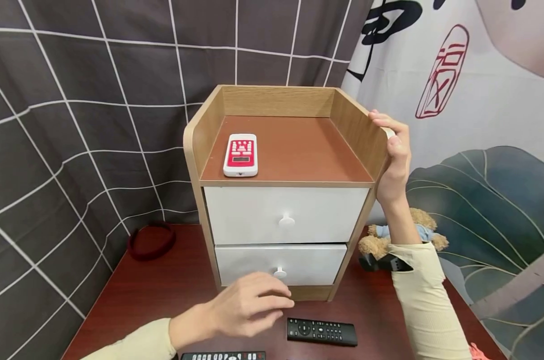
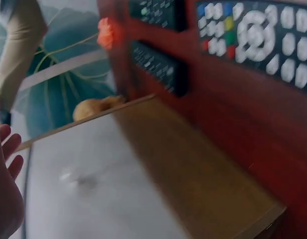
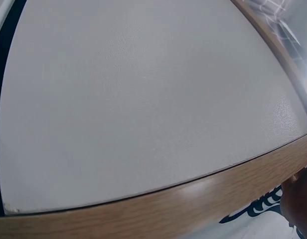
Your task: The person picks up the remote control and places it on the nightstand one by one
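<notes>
A small wood-edged cabinet (image 1: 294,292) stands on the table, with a white upper drawer (image 1: 245,215) and a white lower drawer (image 1: 240,260), each with a round white knob. A thin dark gap runs between the drawer fronts. My right hand (image 1: 394,160) grips the top edge of the cabinet's right side panel; the right wrist view shows mostly a white drawer front. My left hand (image 1: 249,305), fingers loosely bent and holding nothing, hovers before the lower drawer, just below its knob (image 1: 280,273). A white and red handheld device (image 1: 241,156) lies on the cabinet's brown top.
A black remote (image 1: 321,332) lies in front of the cabinet. Another remote (image 1: 224,356) with coloured buttons is cut off by the bottom edge. Behind my right wrist sits a teddy bear (image 1: 375,245). A dark red ring-shaped band (image 1: 151,255) lies at left, by the checked curtain (image 1: 132,125).
</notes>
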Motion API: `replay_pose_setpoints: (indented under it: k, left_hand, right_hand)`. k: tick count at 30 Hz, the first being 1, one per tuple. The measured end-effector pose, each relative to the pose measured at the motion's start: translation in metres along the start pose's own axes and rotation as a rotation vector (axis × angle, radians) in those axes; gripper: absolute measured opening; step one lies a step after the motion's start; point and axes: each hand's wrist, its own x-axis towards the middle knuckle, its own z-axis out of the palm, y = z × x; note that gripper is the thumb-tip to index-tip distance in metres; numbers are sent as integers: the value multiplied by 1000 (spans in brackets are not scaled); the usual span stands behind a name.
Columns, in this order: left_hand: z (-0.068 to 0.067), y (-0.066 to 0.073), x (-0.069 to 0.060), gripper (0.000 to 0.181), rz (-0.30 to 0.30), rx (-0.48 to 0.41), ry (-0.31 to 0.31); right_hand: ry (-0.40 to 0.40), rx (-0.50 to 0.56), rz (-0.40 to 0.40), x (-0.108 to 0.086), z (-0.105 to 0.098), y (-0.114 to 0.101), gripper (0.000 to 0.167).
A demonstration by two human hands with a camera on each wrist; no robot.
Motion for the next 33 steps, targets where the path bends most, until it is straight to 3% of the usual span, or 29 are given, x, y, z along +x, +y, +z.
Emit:
replay_pose_setpoints:
  k: [8,12,14,18,22,26,33]
  left_hand:
    - [44,13,-35,37,-232,-50,-171]
    - [62,13,-46,33,-297,-78,-258]
    - [71,14,-49,35,-340,-118,-336]
    - [92,19,-47,40,-480,-205,-513]
    - [110,25,-41,45,-579,-237,-629]
    - [115,28,-39,50,-637,-214,-713]
    - [128,33,-35,53,-616,-132,-786]
  right_hand:
    - [6,17,1,0,1,2,36]
    - [0,16,8,-1,2,2,35]
    - [-4,16,13,-2,2,2,35]
    - [1,31,9,-2,-1,1,34]
    - [6,29,-3,-2,-4,1,34]
    - [-26,23,9,-3,1,5,35]
    - [-15,3,7,-4,-2,3,36]
